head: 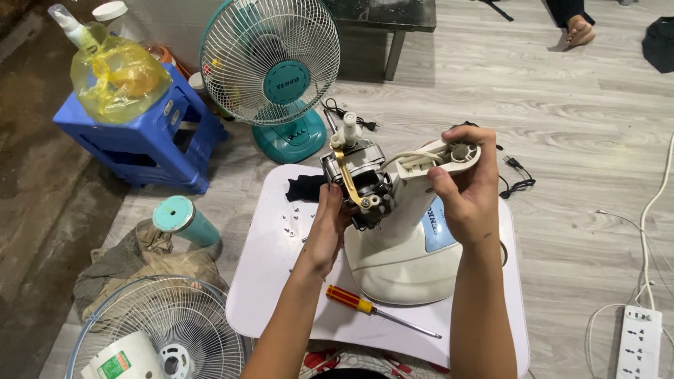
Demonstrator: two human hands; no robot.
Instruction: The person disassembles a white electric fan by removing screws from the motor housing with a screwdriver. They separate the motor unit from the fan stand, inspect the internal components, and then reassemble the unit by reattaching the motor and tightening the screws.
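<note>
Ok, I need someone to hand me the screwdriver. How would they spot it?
Start at the white tray table under the dismantled cream fan base. The screwdriver lies near its front edge, by the left forearm. It alone has a red-and-yellow handle and a thin metal shaft.

Left hand point(328, 228): fingertips hidden behind the motor point(357, 184). Table point(281, 295): near edge cut off at the bottom. Fan guard point(158, 330), lower left, and power strip point(639, 344), lower right, are cropped. Screws point(291, 228) too small to tell apart.
</note>
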